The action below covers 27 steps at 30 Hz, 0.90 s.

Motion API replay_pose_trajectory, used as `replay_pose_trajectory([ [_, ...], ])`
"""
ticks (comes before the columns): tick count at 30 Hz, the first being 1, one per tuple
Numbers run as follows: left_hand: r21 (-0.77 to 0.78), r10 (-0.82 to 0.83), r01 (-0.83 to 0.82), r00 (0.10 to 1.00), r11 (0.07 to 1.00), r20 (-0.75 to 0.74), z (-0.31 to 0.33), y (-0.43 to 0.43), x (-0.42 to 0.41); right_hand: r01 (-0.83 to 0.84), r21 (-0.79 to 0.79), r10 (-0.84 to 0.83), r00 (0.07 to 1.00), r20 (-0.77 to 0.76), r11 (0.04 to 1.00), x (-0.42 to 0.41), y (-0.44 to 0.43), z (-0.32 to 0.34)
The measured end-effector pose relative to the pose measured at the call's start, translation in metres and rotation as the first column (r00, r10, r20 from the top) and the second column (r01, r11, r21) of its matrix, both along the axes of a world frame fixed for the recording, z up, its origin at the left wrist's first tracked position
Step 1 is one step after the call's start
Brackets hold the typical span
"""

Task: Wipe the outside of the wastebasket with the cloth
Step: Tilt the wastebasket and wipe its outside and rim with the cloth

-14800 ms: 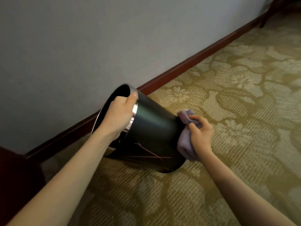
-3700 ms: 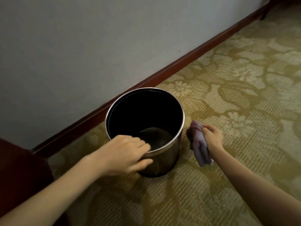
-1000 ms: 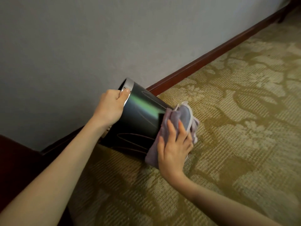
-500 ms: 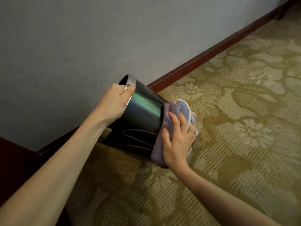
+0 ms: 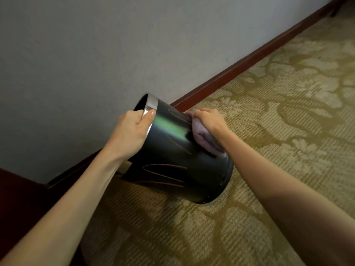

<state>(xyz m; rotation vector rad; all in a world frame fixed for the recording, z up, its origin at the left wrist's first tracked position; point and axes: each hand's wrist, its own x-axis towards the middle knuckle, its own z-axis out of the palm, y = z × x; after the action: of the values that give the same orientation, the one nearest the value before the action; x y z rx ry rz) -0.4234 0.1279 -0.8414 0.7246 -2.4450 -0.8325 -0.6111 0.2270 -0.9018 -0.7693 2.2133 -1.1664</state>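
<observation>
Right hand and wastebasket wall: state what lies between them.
In the head view, the bunched purple cloth lies between the right hand and the wastebasket, pressed against its dark side.

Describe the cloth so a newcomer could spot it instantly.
Follow the red-brown baseboard down to the tilted black wastebasket the left hand grips by its silver rim. The cloth is the bunched mauve wad the right hand holds against its side, the only mauve thing in view.

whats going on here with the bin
A person is wiping a black wastebasket. The left hand grips its metal rim and holds it tipped on its side, with the opening toward the wall. The right hand presses a bunched purple cloth against the basket's outer surface near the base.
</observation>
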Motion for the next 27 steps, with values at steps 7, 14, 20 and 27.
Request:
replay_pose_trajectory([
  [7,-0.076,0.02,-0.017,0.999,0.997,0.038,0.003,-0.001,-0.01,0.362,-0.089,-0.37,0.924,-0.099,0.928,0.045,0.023,-0.009],
  [14,-0.124,0.009,0.0,0.998,0.992,0.069,0.012,0.013,-0.039,0.472,-0.173,-0.503,0.818,-0.28,0.864,0.123,0.042,-0.026],
  [20,-0.095,0.032,-0.025,0.997,0.995,0.072,0.013,0.014,-0.044,0.417,-0.154,-0.442,0.805,-0.395,0.896,0.158,0.041,-0.037],
  [27,-0.066,0.019,-0.015,0.998,0.998,0.063,0.01,0.015,-0.043,0.393,-0.161,-0.424,0.84,-0.339,0.905,0.124,0.038,-0.015],
])
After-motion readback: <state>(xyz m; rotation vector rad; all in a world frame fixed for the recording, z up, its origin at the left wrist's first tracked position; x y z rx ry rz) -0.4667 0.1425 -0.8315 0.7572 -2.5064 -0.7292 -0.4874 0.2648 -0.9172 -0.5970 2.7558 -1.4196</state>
